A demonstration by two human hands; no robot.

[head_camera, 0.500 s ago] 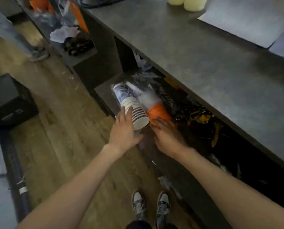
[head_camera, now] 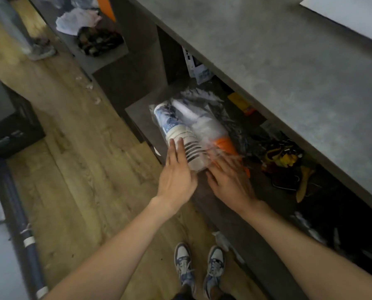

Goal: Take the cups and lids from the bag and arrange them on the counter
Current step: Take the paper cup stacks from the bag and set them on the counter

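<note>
The floor [head_camera: 76, 169] is of light brown wooden planks. A long grey stone-like worktop [head_camera: 267, 61] runs above dark open shelves [head_camera: 107, 59] filled with clutter. A black box-shaped cabinet [head_camera: 9, 120] stands on the left. The light is dim.

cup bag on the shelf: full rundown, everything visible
The bag is clear crinkled plastic, lying on its side on the shelf under the counter. Inside lie nested cups, blue-printed and striped, beside a white and orange stack. The left hand rests on its near end; the blurred right hand touches it too.
</note>
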